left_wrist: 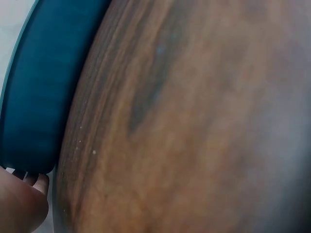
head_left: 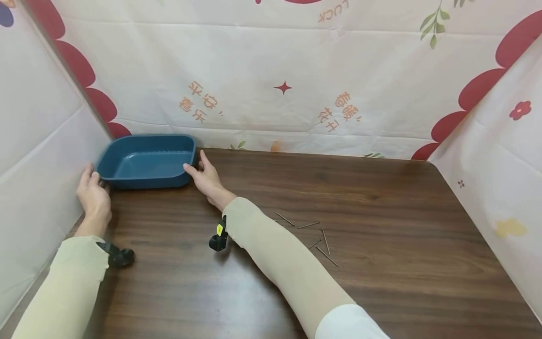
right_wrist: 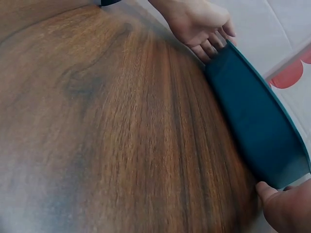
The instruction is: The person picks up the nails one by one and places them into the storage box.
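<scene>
A blue rectangular plastic basin (head_left: 146,183) sits at the far left of the wooden table, against the cloth walls. At its left end is my left hand (head_left: 95,200), its fingers beside the near left corner. My right hand (head_left: 206,181) is at the opposite end, thumb by the near corner and fingers stretched along the right side. In the right wrist view the left hand (right_wrist: 201,22) has loosely bent fingers against the basin's end wall (right_wrist: 257,116), and the right thumb (right_wrist: 266,192) touches the lower corner. No contents show inside the basin.
Several thin metal nails (head_left: 327,257) lie scattered on the table (head_left: 402,226), just right of my right forearm. White printed cloth (head_left: 262,61) hangs behind the table and along both sides. Each wrist carries a small black camera (head_left: 120,257).
</scene>
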{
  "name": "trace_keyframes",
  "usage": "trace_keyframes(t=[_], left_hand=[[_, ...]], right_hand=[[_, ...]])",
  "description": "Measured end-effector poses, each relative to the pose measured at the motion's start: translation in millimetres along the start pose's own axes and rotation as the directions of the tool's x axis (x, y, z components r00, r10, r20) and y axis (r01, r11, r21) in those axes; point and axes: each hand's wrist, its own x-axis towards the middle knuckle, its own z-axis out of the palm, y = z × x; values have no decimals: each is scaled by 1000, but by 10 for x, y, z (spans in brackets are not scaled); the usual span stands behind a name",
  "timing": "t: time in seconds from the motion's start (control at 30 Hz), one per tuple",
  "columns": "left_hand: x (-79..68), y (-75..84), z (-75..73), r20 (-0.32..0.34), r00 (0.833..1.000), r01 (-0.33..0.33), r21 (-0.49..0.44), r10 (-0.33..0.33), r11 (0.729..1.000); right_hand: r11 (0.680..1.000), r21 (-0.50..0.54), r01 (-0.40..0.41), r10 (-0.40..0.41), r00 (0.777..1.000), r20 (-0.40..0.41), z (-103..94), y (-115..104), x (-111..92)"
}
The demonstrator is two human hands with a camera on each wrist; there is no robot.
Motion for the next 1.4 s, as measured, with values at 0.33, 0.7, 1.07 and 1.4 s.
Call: trace_keyframes(t=[0.33,0.7,1.07,1.4], left_hand=[[68,-15,29,6,999,40,11,-40,999],[-10,-54,124,-14,1000,12,203,-10,979],[-183,-160,314,1,1000,14,221,-15,975],[-382,-236,521,65,998,13,205,-27,979]], right_hand=[[1000,13,-5,5,1000,3,65,10,47],[999,39,-27,27,1000,-13,-89,-59,-33],[988,138,-76,80,997,-24,-405,-44,-152],[990,119,-80,86,995,-42,-744,-11,-331]])
